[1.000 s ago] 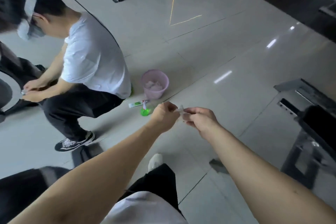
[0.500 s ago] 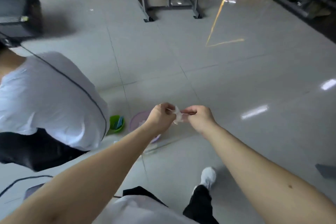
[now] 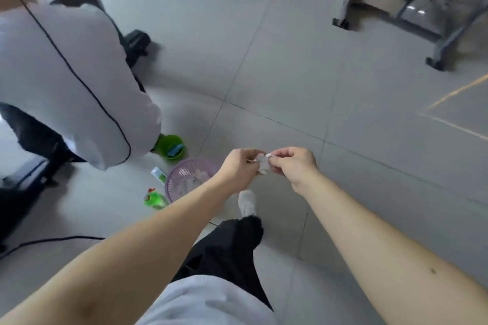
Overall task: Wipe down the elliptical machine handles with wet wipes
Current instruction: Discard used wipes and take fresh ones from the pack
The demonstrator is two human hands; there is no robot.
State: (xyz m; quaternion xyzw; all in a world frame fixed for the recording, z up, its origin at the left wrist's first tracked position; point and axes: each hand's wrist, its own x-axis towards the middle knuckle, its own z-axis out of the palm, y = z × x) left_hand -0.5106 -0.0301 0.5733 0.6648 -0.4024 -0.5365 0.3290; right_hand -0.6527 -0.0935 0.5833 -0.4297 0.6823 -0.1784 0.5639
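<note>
A small crumpled white wet wipe [image 3: 263, 163] hangs between my two hands in front of me, over the tiled floor. My left hand [image 3: 239, 166] pinches its left side and my right hand [image 3: 294, 165] pinches its right side, fingers curled. Just below and left of my hands stands a purple waste basket [image 3: 175, 179] with used wipes inside. A green-and-white wipes pack [image 3: 159, 175] lies on the floor beside it. No elliptical handle is clearly in view.
Another person in a white shirt [image 3: 66, 82] bends over at the left, close by. A green bucket [image 3: 170, 146] and a green spray bottle [image 3: 154, 199] sit near the basket. A dark machine frame [image 3: 396, 18] stands at far right. A black cable [image 3: 52, 240] crosses the floor.
The view has swung and tilted down, so the basket is now right under my hands. Both hands keep pinching the wipe and have moved closer to the basket.
</note>
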